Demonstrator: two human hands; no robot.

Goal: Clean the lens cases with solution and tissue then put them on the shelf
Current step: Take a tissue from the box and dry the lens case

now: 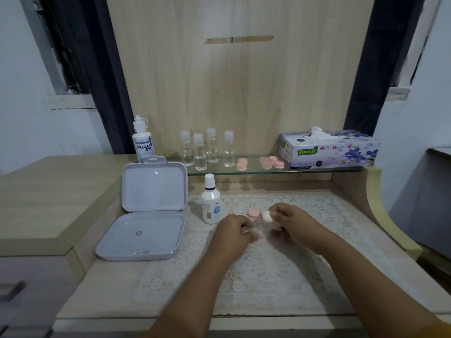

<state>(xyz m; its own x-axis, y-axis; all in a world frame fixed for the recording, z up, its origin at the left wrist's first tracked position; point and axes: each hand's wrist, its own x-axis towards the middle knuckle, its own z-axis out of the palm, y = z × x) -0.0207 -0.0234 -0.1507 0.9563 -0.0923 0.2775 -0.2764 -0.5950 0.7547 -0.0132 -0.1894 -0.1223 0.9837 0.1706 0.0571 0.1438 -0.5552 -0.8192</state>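
Left hand: the left hand (235, 230) is over the lace mat (268, 272), fingers curled in on something small and clear; what it grips is too blurred to name.
Right hand: the right hand (291, 222) sits just right of the left, fingers curled, pinching a small white piece (266, 217) at the fingertips; tissue or cap, one cannot tell.
Lens case in work: a pink lens case (253, 212) lies on the mat, just behind and between the two hands, near the white piece.
Solution bottle: a white solution bottle (210, 200) stands upright at the mat's back left edge, cap on, just left of the left hand.
Plastic box: a grey plastic box (146, 215) lies open off the mat's left edge, lid tilted up and back, a few small bits in its tray.
Glass shelf: a glass shelf (256, 172) runs behind the mat, raised above the surface (97, 276).
On the shelf, above the mat's left end: a "Dream Eye" bottle (142, 140), then four clear small bottles (207, 148) with white caps, upright.
On the shelf, above the mat's middle: more pink lens cases (271, 162), one pair apart to the left, the rest clustered.
On the shelf, above the mat's right end: a tissue box (329, 148) with a tissue sticking up from its slot.
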